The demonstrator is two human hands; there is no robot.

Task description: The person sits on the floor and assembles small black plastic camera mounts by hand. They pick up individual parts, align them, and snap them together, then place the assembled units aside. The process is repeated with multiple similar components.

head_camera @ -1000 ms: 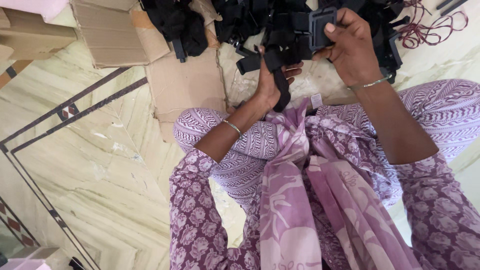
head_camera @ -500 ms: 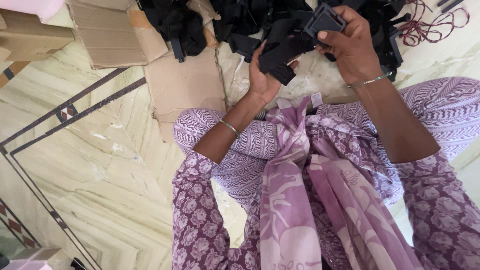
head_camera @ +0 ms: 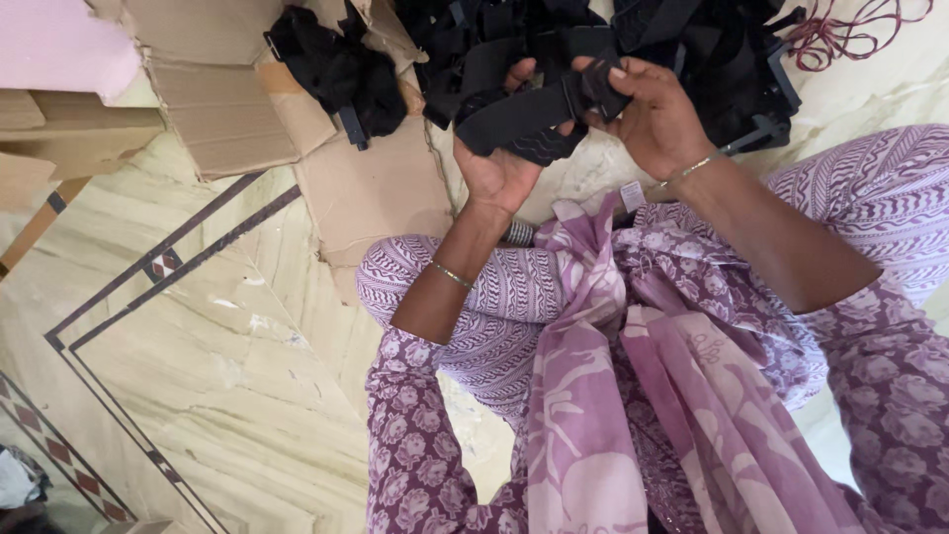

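I sit cross-legged on the floor in purple patterned clothes. My left hand (head_camera: 501,170) is palm up, cupping a folded black strap (head_camera: 514,117) from below. My right hand (head_camera: 654,121) pinches the strap's black plastic buckle end (head_camera: 596,92) between thumb and fingers. Both hands hold the same strap above my knees, just in front of a big heap of similar black straps and buckles (head_camera: 692,44).
Flattened brown cardboard (head_camera: 371,193) lies on the marble floor ahead of my left knee. A second clump of black straps (head_camera: 341,69) rests on it. Red cord (head_camera: 855,30) lies at the top right. A pink sheet and wooden pieces (head_camera: 59,129) sit at the top left.
My left hand has risen from under the strap to cup it, and the strap now lies stretched sideways between both hands. My right hand has shifted slightly down toward me.
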